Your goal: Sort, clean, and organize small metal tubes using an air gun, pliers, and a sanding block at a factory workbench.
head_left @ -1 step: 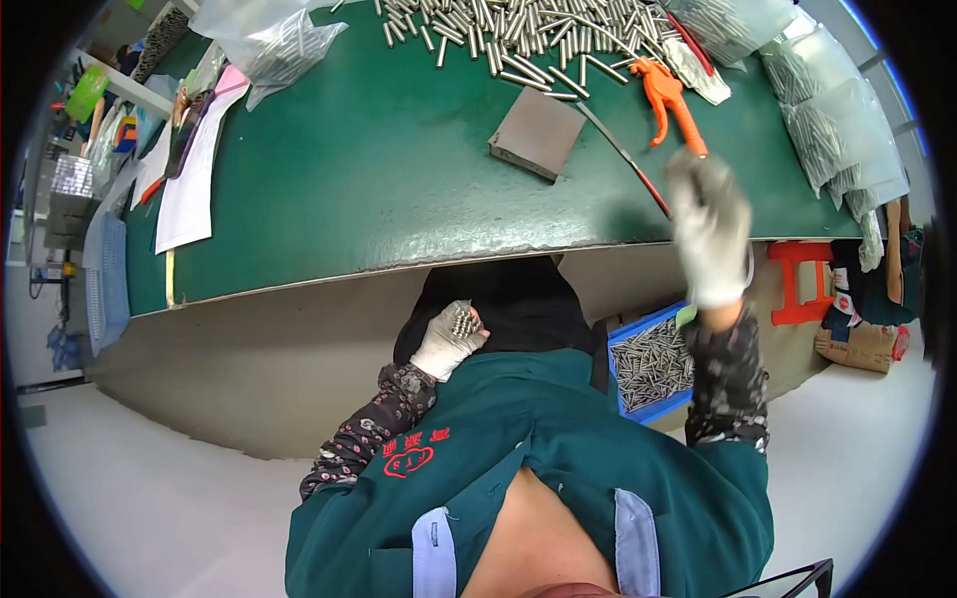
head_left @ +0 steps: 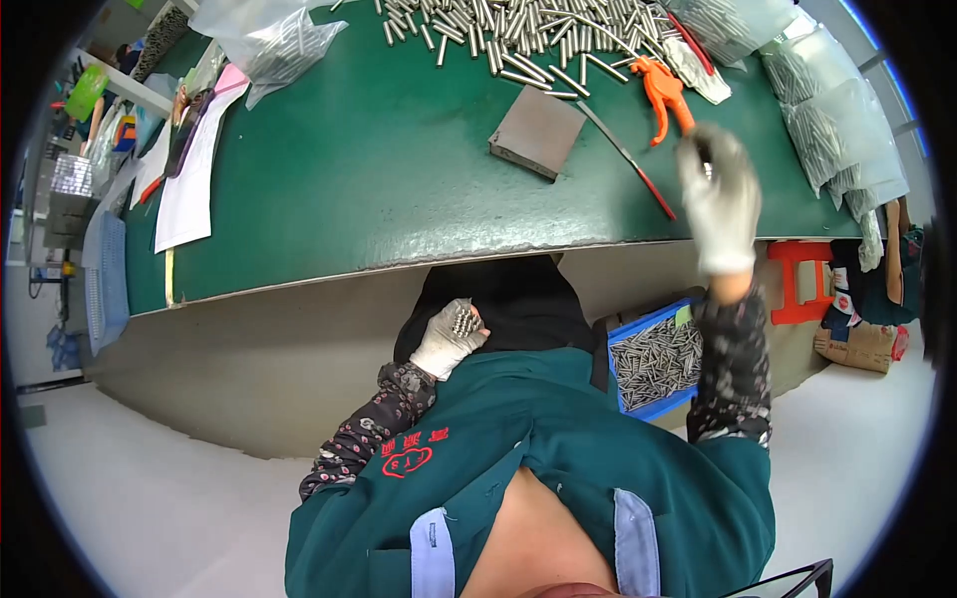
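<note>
My left hand [head_left: 451,337], in a white glove, is closed on a bundle of short metal pins [head_left: 465,320] and held near my chest, below the edge of the green table [head_left: 349,189]. My right hand [head_left: 718,194], also gloved, is raised over the table's near edge and is blurred. Whether it holds anything is unclear. A thin rod with a red tip [head_left: 628,159] and orange-handled pliers [head_left: 663,90] lie just left of it. A grey square block [head_left: 538,130] rests further left. Many loose metal pins [head_left: 518,30] are heaped at the table's far side.
A blue bin of pins [head_left: 658,364] stands on the floor by my right arm. Clear bags of pins [head_left: 827,110] line the table's right end, and another bag [head_left: 279,40] lies far left beside white paper [head_left: 189,169]. A red stool [head_left: 797,279] and cardboard box [head_left: 862,344] stand right.
</note>
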Available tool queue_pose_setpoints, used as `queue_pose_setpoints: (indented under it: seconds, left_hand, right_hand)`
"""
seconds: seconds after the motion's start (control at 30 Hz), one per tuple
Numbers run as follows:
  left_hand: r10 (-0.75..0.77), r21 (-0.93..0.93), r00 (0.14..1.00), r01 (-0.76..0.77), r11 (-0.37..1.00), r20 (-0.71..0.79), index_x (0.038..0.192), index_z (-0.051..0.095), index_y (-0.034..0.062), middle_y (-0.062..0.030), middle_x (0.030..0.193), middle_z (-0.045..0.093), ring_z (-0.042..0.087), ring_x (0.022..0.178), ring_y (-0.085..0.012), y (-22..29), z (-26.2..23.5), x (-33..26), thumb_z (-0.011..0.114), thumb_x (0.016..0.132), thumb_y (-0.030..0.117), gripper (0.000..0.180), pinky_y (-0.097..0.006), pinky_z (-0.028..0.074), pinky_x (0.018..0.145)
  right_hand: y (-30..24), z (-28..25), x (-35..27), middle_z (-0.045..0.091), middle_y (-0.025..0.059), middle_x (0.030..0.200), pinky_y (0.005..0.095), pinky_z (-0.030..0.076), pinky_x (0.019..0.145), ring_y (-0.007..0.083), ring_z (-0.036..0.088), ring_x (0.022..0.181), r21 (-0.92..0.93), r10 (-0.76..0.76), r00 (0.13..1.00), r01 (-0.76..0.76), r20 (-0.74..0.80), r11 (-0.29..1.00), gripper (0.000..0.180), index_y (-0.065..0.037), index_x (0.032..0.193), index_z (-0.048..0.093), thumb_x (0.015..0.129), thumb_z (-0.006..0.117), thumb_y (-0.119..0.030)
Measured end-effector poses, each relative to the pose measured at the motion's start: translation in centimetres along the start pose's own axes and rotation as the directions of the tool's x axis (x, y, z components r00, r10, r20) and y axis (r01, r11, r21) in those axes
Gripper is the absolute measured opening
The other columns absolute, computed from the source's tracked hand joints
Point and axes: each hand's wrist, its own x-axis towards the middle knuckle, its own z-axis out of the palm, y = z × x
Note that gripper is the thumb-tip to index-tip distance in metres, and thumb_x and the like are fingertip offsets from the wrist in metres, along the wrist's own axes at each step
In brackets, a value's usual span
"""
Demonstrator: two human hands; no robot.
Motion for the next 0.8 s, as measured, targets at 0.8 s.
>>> queue_pose_setpoints:
  seconds: [0.8]
  left_hand:
    - [-0.031,0.006,0.982,0.031,1.000,0.185,0.097,0.053,0.0060,-0.0004,0.085,0.058,0.058,0.080,-0.0085,1.0,-0.3,-0.2,0.067,0.076,-0.008,0.029,-0.024,0.050,0.074]
  right_hand:
    - [0.6,-6.0,-5.2,0.055,0.0006,0.086,0.0234,0.044,0.081,0.0154,0.056,0.079,0.411,-0.056,0.433,-0.796,0.900,0.444,0.074,0.000,0.130,0.045,0.062,0.070,-0.017]
